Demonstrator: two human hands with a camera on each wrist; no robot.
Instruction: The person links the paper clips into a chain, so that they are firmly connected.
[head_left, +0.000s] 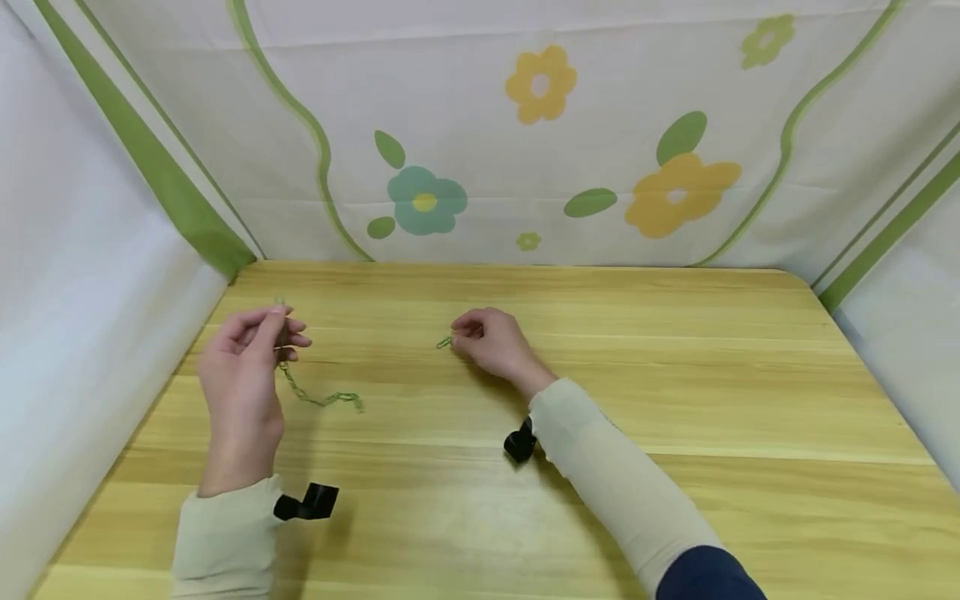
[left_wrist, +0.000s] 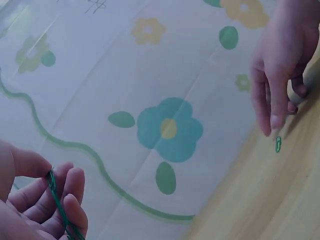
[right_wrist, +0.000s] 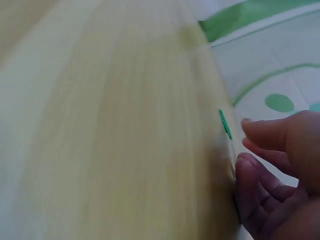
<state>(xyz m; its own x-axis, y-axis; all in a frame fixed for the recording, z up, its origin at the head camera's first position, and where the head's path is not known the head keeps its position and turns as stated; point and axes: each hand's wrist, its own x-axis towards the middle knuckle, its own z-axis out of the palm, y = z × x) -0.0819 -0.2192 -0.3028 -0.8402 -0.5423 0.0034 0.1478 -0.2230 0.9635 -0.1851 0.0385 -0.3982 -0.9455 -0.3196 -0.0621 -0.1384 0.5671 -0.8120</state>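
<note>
My left hand (head_left: 243, 367) is raised over the left side of the table and pinches a chain of green paper clips (head_left: 322, 402) between thumb and index finger. The chain's linked clips (left_wrist: 58, 202) run down across the fingers in the left wrist view, and its lower end trails to the right in the head view. A single green paper clip (head_left: 444, 342) lies near the middle of the table. Just beside it is my right hand (head_left: 497, 342), its thumb and fingers bent and apart. In the right wrist view a small gap separates the loose clip (right_wrist: 225, 124) from the fingertips.
The wood-grain table (head_left: 675, 375) runs back to a white cloth wall (head_left: 480, 108) printed with flowers. White cloth also hangs at the left and right. Black wrist mounts (head_left: 306, 502) stick out from both sleeves.
</note>
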